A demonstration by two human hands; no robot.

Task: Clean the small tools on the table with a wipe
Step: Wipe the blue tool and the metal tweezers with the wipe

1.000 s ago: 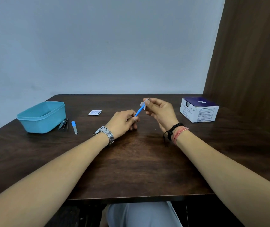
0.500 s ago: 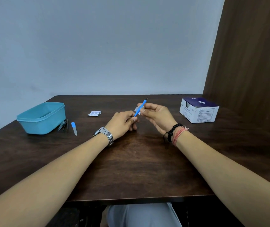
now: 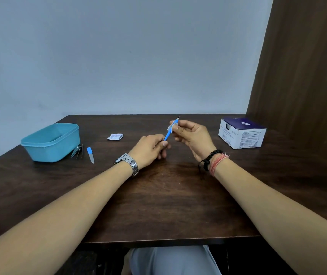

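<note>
Far left we see the teal tub (image 3: 50,142) on the dark table (image 3: 158,205), a metal nail clipper (image 3: 77,150) touching its near corner and a blue-capped file (image 3: 90,155) just beside that. Moving along, we pass a torn sachet (image 3: 115,136) lying flat. Centre now: our left hand (image 3: 148,149) pinches the lower end of a slim blue tool (image 3: 167,134), tilted up to the right, while our right hand (image 3: 192,135) closes a white wipe (image 3: 170,127) around its upper shaft. Far right sits the purple-topped box (image 3: 242,132).
</note>
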